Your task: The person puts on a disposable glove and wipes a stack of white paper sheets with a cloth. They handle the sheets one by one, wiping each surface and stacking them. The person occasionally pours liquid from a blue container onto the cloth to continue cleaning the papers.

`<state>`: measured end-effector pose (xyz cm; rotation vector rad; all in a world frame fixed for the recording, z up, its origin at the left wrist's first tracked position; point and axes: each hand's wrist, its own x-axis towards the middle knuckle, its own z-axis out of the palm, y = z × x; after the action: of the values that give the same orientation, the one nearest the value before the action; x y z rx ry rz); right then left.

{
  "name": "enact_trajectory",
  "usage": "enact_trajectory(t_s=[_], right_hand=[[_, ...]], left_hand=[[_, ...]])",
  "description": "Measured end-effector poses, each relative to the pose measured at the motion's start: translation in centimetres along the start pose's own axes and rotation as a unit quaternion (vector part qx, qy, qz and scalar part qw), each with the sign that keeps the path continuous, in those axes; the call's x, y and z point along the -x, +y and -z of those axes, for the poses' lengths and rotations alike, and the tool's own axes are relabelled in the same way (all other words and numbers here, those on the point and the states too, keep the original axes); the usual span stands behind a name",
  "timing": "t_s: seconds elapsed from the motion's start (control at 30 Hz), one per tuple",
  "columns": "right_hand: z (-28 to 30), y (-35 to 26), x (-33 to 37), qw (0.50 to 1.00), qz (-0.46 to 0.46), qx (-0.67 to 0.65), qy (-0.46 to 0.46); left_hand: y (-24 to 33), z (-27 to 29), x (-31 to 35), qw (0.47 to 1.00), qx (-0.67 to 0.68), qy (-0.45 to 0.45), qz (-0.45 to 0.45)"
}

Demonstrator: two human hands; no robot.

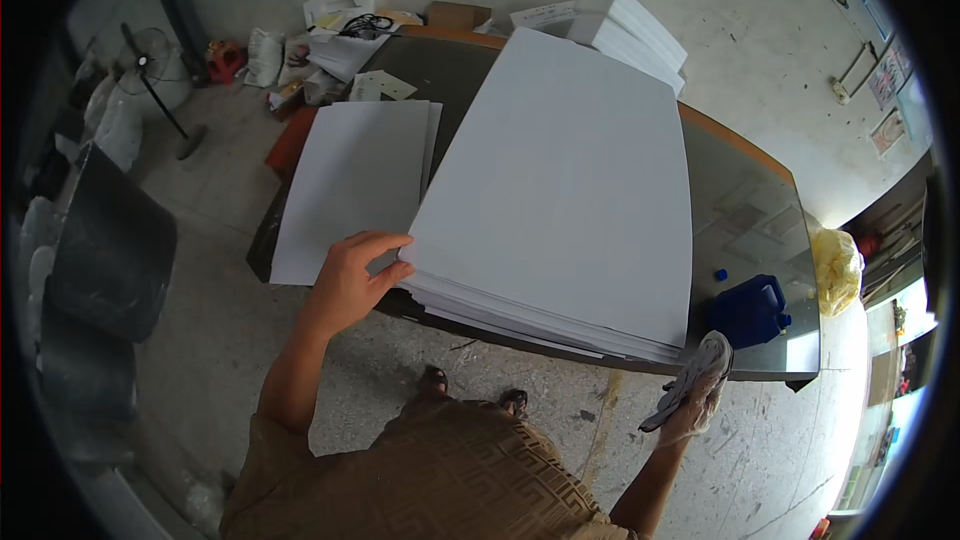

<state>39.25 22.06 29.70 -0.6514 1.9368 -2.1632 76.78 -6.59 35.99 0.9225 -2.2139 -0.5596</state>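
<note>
Pinching the near left corner of the large white sheet stack (560,190) with the left hand (350,280): bare thumb and index clamped on that corner, probably because it is the part easiest to get a fingertip hold on. Stack fills the middle of the worktop (735,165) and comes right up to its near edge, likely so the corners stay within reach. Lower sheets show unevenly along the near side.

Right hand (697,410), in a clear plastic glove, is closed round a flat grey-and-white object (700,370); can't tell its exact kind. It's at the near edge, by the stack's near right corner, seemingly kept off the sheets. Glove probably there to keep the skin clean.

Smaller sheet stack (350,190) along the left edge, just beside the large one, perhaps to keep the two apart. Blue jug (748,310) near the near right corner, probably handy to the gloved side; small blue cap (721,275) lies near it, looks like the jug's own. White slabs (630,35) pile up at the far edge, behind the large stack, seemingly out of the way.
</note>
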Motion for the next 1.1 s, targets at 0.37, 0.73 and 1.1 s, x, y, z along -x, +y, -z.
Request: enact_trajectory(t_s=[0.37, 0.73, 1.1], right_hand=[[-2.2, -0.5, -2.1, 0.977, 0.135, 0.022, -0.163], [-3.2, -2.1, -3.6, 0.981, 0.099, -0.008, -0.167], [-1.9, -3.5, -4.0, 0.965, -0.13, -0.166, -0.153]], left_hand=[[4.5, 0.1, -0.1, 0.992, -0.107, -0.005, 0.066], [3.0, -0.6, 0.0, 0.984, 0.006, 0.046, 0.172], [1.8, -1.7, 0.8, 0.966, 0.03, 0.055, 0.25]])
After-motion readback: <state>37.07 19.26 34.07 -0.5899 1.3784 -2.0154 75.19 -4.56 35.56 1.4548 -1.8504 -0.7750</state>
